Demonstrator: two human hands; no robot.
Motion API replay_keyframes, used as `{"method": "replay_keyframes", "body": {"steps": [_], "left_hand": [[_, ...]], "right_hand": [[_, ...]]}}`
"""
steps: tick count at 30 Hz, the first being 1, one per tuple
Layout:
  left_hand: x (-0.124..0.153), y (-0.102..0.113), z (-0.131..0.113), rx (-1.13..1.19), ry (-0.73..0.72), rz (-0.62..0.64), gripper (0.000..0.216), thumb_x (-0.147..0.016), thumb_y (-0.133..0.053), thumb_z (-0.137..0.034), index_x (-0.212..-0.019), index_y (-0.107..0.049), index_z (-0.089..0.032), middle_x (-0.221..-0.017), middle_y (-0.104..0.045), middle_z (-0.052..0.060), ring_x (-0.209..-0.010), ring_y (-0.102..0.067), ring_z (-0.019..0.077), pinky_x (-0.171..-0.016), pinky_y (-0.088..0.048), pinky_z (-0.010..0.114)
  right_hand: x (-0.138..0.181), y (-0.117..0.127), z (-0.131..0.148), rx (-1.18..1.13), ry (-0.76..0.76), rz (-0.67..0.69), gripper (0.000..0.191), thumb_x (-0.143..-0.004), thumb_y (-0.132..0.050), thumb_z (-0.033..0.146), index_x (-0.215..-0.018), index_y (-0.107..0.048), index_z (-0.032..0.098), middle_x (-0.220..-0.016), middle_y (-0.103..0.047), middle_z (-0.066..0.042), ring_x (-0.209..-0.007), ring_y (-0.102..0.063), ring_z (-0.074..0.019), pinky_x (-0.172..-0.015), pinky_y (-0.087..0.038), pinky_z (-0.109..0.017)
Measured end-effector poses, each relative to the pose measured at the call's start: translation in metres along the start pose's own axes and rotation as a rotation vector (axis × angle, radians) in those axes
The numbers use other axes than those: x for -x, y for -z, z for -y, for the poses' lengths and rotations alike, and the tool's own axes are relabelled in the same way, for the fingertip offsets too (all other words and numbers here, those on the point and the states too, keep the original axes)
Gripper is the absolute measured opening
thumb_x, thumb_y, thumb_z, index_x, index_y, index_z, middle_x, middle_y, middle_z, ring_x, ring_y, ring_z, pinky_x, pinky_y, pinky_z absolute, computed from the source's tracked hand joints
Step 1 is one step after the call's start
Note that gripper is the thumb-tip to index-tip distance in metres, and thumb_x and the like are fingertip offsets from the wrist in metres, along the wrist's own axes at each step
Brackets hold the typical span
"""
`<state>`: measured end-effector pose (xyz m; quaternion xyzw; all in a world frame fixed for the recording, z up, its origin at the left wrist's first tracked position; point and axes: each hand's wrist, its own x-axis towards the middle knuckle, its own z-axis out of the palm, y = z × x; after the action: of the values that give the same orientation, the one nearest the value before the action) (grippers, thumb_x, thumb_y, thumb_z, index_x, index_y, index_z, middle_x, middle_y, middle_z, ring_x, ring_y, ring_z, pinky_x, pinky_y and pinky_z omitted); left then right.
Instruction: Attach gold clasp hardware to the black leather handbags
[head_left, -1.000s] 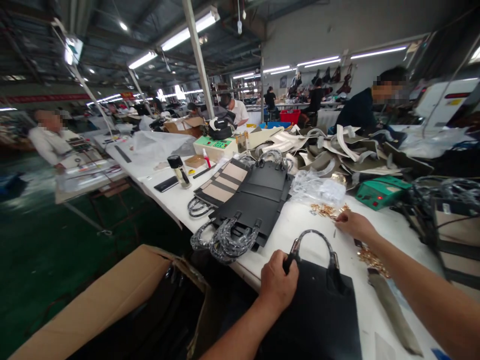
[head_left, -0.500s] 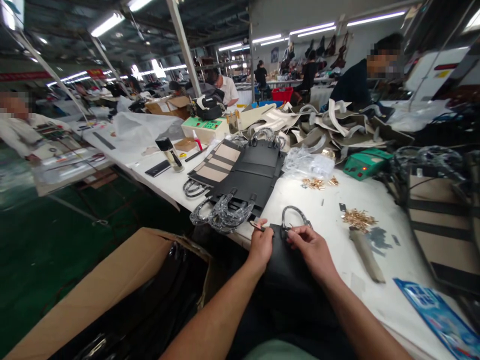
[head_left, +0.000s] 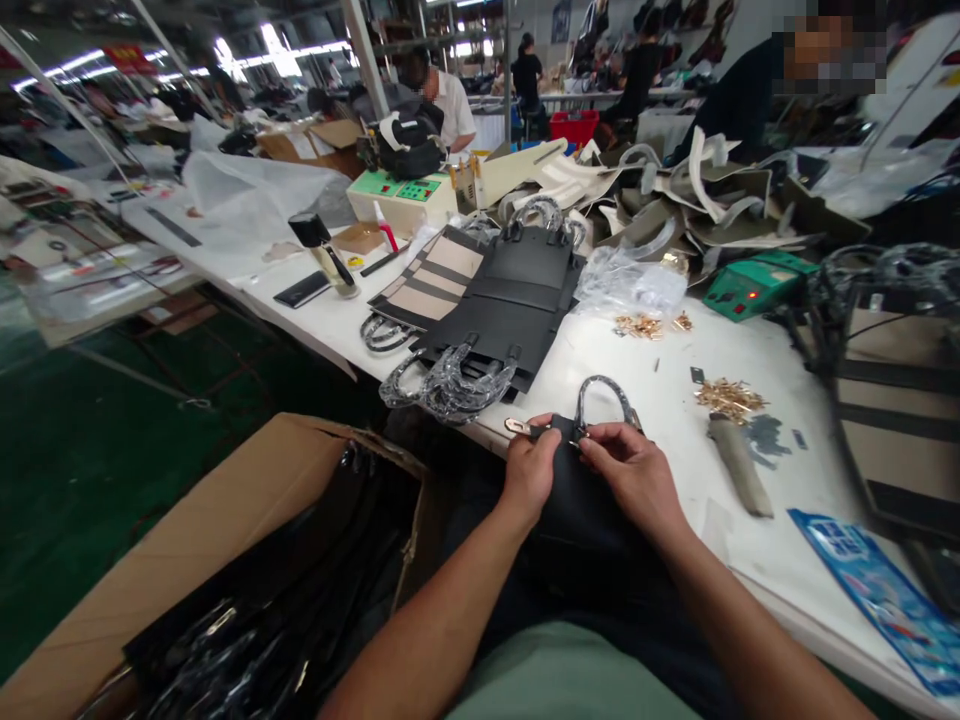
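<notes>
The black bag lies at the near edge of the white table, its wrapped handle arching just beyond the fingertips. The left hand is closed on the bag's top edge at the left. The right hand pinches the same edge just right of it, at the handle's base.
</notes>
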<state>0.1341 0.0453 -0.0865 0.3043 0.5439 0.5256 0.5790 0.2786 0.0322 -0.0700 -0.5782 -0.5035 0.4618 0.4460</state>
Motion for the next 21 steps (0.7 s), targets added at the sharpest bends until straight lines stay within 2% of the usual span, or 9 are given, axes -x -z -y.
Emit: {"method": "replay_keyframes", "body": {"steps": [2,6,12,17,21], "left_hand": [[0.002,-0.008,0.006,-0.003,-0.066,-0.039,0.030,-0.081,-0.061,-0.025,-0.108,-0.070,-0.015,-0.104,-0.073,0.006,-0.099,-0.066,0.0222,-0.090,-0.049,0.031],[0.001,-0.016,0.010,-0.015,-0.109,-0.009,0.031,-0.084,-0.060,-0.024,-0.112,-0.069,-0.014,-0.112,-0.072,0.008,-0.108,-0.065,0.0238,-0.096,-0.047,0.032],[0.005,-0.017,0.008,-0.017,-0.160,-0.010,0.032,-0.085,-0.061,-0.024,-0.115,-0.069,-0.015,-0.115,-0.071,0.008,-0.110,-0.064,0.0234,-0.101,-0.045,0.032],[0.018,-0.017,0.003,-0.111,-0.313,0.020,0.030,-0.088,-0.059,-0.024,-0.114,-0.069,-0.016,-0.115,-0.070,0.008,-0.112,-0.062,0.0235,-0.102,-0.045,0.033],[0.025,-0.015,0.001,-0.165,-0.394,0.034,0.029,-0.091,-0.055,-0.023,-0.116,-0.068,-0.016,-0.113,-0.069,0.008,-0.110,-0.063,0.0218,-0.101,-0.046,0.034]], "right_hand": [[0.005,0.001,0.002,0.043,0.001,-0.018,0.036,-0.080,-0.072,0.053,-0.094,-0.068,0.020,-0.077,-0.070,-0.002,-0.070,-0.065,-0.0190,-0.066,-0.050,-0.030],[0.010,0.003,0.004,0.086,0.014,-0.085,0.035,-0.082,-0.071,0.052,-0.095,-0.069,0.020,-0.082,-0.072,-0.004,-0.068,-0.067,-0.0195,-0.066,-0.051,-0.031],[0.009,0.002,0.008,0.165,0.022,-0.133,0.034,-0.082,-0.070,0.052,-0.093,-0.070,0.020,-0.079,-0.072,-0.004,-0.064,-0.066,-0.0194,-0.061,-0.051,-0.030],[0.017,0.002,0.015,0.240,0.075,-0.145,0.028,-0.086,-0.067,0.048,-0.091,-0.068,0.021,-0.078,-0.072,-0.003,-0.062,-0.066,-0.0182,-0.061,-0.051,-0.029],[0.024,0.002,0.017,0.355,0.174,-0.174,0.024,-0.087,-0.066,0.045,-0.090,-0.068,0.021,-0.078,-0.071,-0.003,-0.066,-0.066,-0.0195,-0.065,-0.051,-0.031]]}}
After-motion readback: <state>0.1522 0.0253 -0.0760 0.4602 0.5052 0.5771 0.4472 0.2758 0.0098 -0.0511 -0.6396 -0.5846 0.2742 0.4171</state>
